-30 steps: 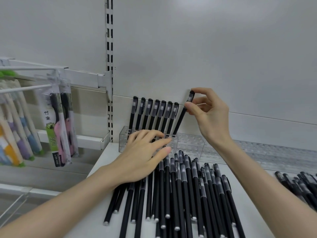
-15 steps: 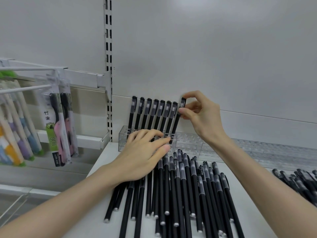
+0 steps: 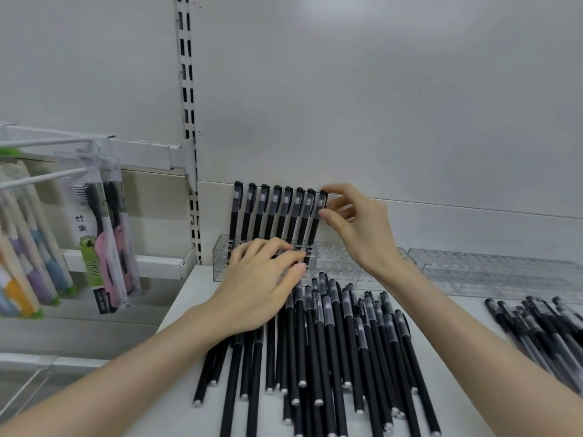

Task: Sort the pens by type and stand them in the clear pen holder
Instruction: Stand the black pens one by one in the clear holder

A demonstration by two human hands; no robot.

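Head view: my right hand point(image 3: 356, 228) pinches the cap of the rightmost pen point(image 3: 316, 225), last in a row of eight standing in the clear pen holder point(image 3: 220, 258) at the far edge of the shelf point(image 3: 189, 298). My left hand point(image 3: 262, 285) lies flat, fingers straight, against the holder's near side (above the loose pens point(image 3: 334, 342) piled nearer).

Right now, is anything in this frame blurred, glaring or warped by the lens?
Head view: soft glare on the wall near the top; head view: the slotted rail leans, wide-angle warping; head view: the pens at far right are smeared, while the standing pens look sharp.
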